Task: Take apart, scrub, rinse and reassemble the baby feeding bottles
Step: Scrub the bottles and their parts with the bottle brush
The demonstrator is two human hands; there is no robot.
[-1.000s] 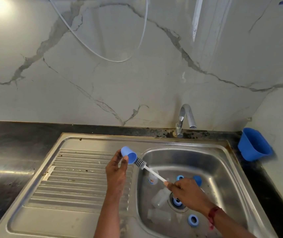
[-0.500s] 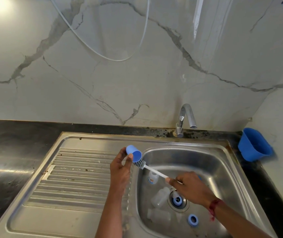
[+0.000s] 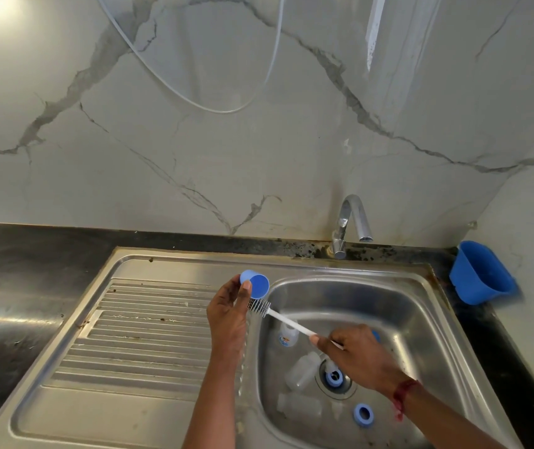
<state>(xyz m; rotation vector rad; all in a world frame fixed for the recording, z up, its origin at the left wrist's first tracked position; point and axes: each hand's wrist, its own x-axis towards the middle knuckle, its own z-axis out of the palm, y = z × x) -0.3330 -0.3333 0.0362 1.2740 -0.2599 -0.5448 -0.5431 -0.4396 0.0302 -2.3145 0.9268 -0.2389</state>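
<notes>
A small blue plastic cap (image 3: 255, 284) is pinched between the thumb and fingers of the left hand (image 3: 230, 315) and held above the left rim of the stainless steel sink basin (image 3: 350, 280), with its open mouth turned toward the basin. A bottle brush with a thin white handle and dark bristles (image 3: 259, 307) is gripped by the handle in the right hand (image 3: 356, 354), which is held over the middle of the basin. The bristle head is placed just below the cap's mouth; whether they touch cannot be told. Inside the basin, three clear plastic bottle bodies (image 3: 303, 369) are found left of the drain. A blue screw ring (image 3: 333, 377) is seated on the drain, and a second blue screw ring (image 3: 363, 414) is laid at the basin's near side. A chrome tap (image 3: 351, 218) is mounted behind the basin. A blue plastic tub (image 3: 479, 273) is seen to the basin's right, and the dark tabletop (image 3: 32, 254) is spread to its left.
</notes>
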